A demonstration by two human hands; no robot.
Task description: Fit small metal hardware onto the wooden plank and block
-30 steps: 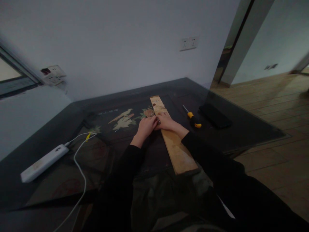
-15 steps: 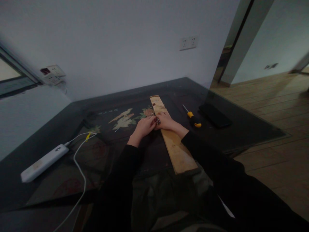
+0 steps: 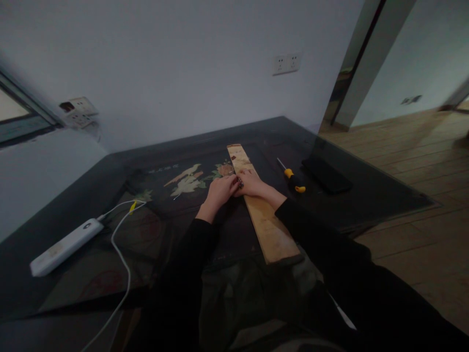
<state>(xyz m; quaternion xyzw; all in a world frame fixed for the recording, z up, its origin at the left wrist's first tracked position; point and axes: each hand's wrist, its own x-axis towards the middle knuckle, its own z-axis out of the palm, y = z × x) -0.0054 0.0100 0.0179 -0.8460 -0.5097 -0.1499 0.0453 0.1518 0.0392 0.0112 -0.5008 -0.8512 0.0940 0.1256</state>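
Note:
A long light wooden board (image 3: 269,229) lies on the dark glass-topped table (image 3: 91,264), running away from me. My right hand (image 3: 253,184) rests on the board near its middle. My left hand (image 3: 218,192) sits just left of the board's edge, fingers curled. Between the two hands, at the board's left edge, is a small dark metal piece (image 3: 240,184); both hands pinch at it. It is too small and dim to identify.
A yellow-and-black screwdriver (image 3: 292,179) lies right of the board, with a flat black object (image 3: 326,175) beyond it. A white power strip (image 3: 62,246) with a white cable (image 3: 122,264) lies at the left. The wall is behind; wooden floor at right.
The hands stay at the same spot on the board; my left wrist has shifted slightly. The view has tipped up a little.

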